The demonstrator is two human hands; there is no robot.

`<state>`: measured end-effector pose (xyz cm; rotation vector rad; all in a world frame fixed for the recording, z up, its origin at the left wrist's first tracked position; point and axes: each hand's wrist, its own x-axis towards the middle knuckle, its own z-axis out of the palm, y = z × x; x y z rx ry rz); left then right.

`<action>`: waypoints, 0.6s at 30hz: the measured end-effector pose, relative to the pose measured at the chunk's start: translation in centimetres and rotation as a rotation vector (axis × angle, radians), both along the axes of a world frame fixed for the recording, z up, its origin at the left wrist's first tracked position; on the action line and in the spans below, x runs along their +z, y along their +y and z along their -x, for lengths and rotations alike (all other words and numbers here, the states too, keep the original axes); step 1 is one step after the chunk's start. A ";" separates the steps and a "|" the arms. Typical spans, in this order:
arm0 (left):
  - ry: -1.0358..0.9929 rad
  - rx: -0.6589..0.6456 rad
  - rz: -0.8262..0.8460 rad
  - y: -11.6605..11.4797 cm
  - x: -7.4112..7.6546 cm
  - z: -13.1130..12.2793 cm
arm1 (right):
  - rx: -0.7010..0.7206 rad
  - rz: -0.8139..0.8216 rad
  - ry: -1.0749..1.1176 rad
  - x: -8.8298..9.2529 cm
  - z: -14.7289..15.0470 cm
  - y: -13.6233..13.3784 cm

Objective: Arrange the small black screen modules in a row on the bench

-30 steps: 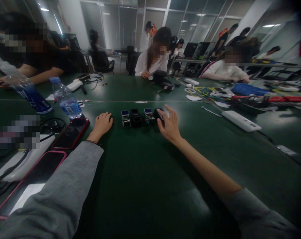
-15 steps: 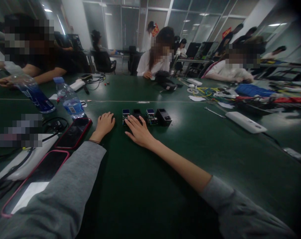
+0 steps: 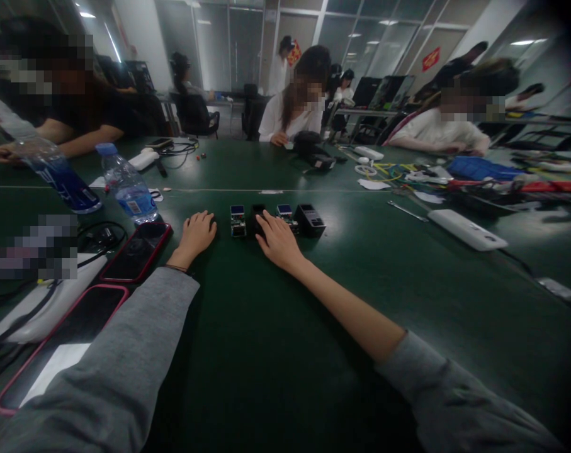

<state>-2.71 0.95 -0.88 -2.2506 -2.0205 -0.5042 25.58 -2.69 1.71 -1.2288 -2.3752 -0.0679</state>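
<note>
A row of small electronic devices stands on the dark green table. Leftmost is a bare circuit board (image 3: pixel 238 225) with a small screen, then a dark device (image 3: pixel 257 211), a second circuit board (image 3: pixel 284 209) with a screen, and a black-cased device (image 3: pixel 310 220). My right hand (image 3: pixel 281 244) reaches over the middle two, its fingers stretched out and apart, fingertips at the dark device; whether they touch it I cannot tell. It partly covers the second board. Left of the row, my left hand (image 3: pixel 197 234) lies flat on the table, fingers extended and holding nothing.
At left are two plastic bottles (image 3: pixel 134 195), a red-edged phone (image 3: pixel 136 251), a pink-edged phone (image 3: pixel 68 343) and cables. On the right lie a wrench (image 3: pixel 407 212), a white power strip (image 3: pixel 467 231) and a heap of coloured cables (image 3: pixel 393 171). Several people sit across the table.
My right hand has shifted right, off the leftmost circuit board, which now shows fully, to the dark device and the second board. My left hand stays put.
</note>
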 end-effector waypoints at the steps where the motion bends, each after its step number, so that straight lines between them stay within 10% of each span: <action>1: 0.003 -0.001 -0.001 0.0 0.0 0.0 | -0.002 -0.004 0.000 -0.1 0.0 0.0; 18: -0.002 -0.003 0.016 0.1 0.0 0.1 | -0.145 -0.063 0.018 -0.4 -5.3 -0.3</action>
